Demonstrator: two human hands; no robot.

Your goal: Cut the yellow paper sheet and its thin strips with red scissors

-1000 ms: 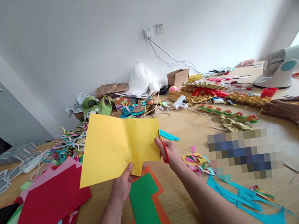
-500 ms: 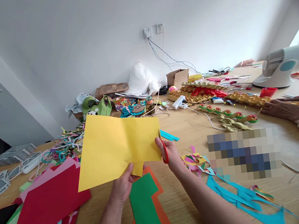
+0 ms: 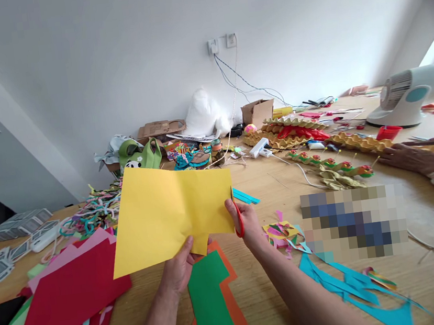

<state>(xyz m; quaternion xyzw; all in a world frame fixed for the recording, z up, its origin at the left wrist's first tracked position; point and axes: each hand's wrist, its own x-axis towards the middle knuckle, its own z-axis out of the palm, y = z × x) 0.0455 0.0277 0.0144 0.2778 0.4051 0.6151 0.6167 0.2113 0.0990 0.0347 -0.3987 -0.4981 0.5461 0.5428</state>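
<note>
I hold up a large yellow paper sheet (image 3: 163,214) above the wooden table (image 3: 266,304). My left hand (image 3: 180,267) pinches its lower edge from below, thumb on the front. My right hand (image 3: 246,222) grips red-handled scissors (image 3: 238,218) at the sheet's right edge; the blades are hidden behind the paper. Under my hands lie a green paper piece (image 3: 210,298) on an orange one (image 3: 235,313).
Red and pink sheets (image 3: 67,297) lie at the left, teal offcuts (image 3: 347,289) at the right. Pipe cleaners (image 3: 92,212), a glue gun (image 3: 260,148), egg-carton crafts (image 3: 296,131) and a white fan (image 3: 410,96) stand farther back. Another person's hand (image 3: 410,157) rests at the right.
The yellow sheet has shifted slightly left and down between my hands. My hands keep nearly the same places.
</note>
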